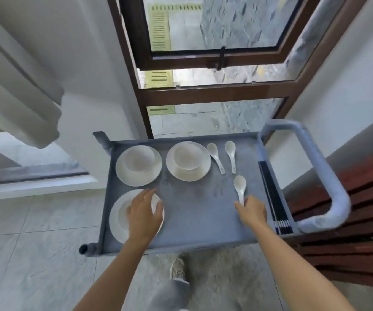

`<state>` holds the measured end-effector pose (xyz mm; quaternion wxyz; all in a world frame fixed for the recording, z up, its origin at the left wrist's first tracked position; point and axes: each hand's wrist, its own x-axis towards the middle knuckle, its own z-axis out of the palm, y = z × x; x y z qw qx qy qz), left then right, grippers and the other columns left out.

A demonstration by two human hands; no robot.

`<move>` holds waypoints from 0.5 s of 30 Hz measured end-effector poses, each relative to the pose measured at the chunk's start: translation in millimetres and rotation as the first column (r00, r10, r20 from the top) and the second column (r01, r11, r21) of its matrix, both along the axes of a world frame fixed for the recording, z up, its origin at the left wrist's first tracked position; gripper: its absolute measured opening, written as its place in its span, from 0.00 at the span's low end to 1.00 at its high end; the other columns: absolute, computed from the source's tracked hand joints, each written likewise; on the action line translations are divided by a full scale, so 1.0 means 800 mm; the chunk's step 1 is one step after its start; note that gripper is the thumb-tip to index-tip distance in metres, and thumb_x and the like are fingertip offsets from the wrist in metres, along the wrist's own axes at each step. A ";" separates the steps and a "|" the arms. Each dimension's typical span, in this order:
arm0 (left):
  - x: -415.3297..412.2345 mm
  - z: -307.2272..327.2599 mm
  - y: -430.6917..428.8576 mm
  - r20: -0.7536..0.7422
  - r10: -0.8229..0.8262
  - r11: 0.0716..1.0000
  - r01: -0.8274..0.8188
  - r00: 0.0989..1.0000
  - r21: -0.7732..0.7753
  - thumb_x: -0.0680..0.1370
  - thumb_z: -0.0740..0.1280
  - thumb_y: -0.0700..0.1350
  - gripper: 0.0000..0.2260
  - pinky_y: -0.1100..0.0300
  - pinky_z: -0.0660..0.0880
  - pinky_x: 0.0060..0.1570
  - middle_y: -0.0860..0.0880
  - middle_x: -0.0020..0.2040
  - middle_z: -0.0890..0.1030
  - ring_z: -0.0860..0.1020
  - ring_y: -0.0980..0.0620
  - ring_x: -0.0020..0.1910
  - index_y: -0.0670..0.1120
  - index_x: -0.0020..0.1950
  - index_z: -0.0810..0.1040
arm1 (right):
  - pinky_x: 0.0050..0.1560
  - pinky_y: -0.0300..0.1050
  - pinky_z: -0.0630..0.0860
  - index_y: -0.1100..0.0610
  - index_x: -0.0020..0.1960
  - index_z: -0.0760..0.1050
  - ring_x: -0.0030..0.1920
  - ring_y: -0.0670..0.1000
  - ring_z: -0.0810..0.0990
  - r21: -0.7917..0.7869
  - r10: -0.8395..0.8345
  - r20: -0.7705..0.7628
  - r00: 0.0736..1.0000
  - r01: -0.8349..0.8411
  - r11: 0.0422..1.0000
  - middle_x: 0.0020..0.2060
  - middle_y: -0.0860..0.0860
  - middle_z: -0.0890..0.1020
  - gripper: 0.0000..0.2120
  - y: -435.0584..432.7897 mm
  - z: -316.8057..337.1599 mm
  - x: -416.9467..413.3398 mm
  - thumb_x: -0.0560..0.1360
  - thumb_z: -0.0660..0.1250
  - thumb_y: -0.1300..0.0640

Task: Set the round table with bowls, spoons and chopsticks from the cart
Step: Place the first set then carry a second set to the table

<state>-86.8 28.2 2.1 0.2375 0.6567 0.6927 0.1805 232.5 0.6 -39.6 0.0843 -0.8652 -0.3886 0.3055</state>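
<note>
Head view: the left hand (144,213) lies over the near bowl (122,215) in the lower left of the cart's top, fingers (149,195) loosely spread and curved down across its rim, thumb out to the right; whether they already grip the bowl I cannot tell. The bowl sits on a plate (116,230), probably so both can be lifted as one setting. The right hand (253,213), at centre right, has its fingertips closing on the handle of the nearest spoon (240,187), seemingly a pinch, though the contact itself is hidden by the knuckles.

Further up the frame, two more bowls (138,161) (186,157) rest on their own plates, side by side along the far edge, with two spoons (215,157) (230,153) just to their right. A bundle of dark chopsticks (273,194) lies lengthwise along the right wall of the tray (kept from rolling, I would guess). The cart (199,230) stands before a window (214,52); the round table is not in view, so nothing appears laid yet.
</note>
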 end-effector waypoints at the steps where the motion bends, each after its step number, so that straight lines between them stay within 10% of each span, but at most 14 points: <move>1: -0.010 -0.002 0.006 -0.014 0.070 0.997 -0.070 0.997 -0.020 0.80 0.68 0.47 0.20 0.40 0.63 0.72 0.46 0.73 0.75 0.70 0.42 0.74 0.48 0.72 0.75 | 0.45 0.50 0.72 0.60 0.47 0.77 0.54 0.64 0.82 -0.001 -0.014 -0.015 1.000 0.014 1.000 0.48 0.60 0.83 0.14 0.003 -0.003 -0.003 0.80 0.68 0.49; 8: -0.064 -0.020 0.012 0.111 0.302 0.945 -0.283 0.947 -0.163 0.81 0.68 0.46 0.24 0.44 0.70 0.69 0.45 0.75 0.73 0.72 0.41 0.73 0.48 0.77 0.69 | 0.50 0.57 0.82 0.48 0.42 0.83 0.45 0.53 0.86 0.247 0.007 -0.382 0.924 0.095 0.964 0.38 0.48 0.87 0.05 -0.002 0.034 -0.070 0.76 0.76 0.55; 15: -0.077 -0.024 -0.016 0.090 0.466 0.872 -0.441 0.880 -0.212 0.84 0.62 0.47 0.20 0.51 0.73 0.61 0.43 0.63 0.83 0.80 0.40 0.63 0.48 0.77 0.71 | 0.33 0.38 0.74 0.43 0.34 0.83 0.30 0.40 0.78 0.234 0.544 -0.531 0.650 -0.504 0.831 0.29 0.42 0.83 0.11 0.037 0.073 -0.223 0.76 0.73 0.49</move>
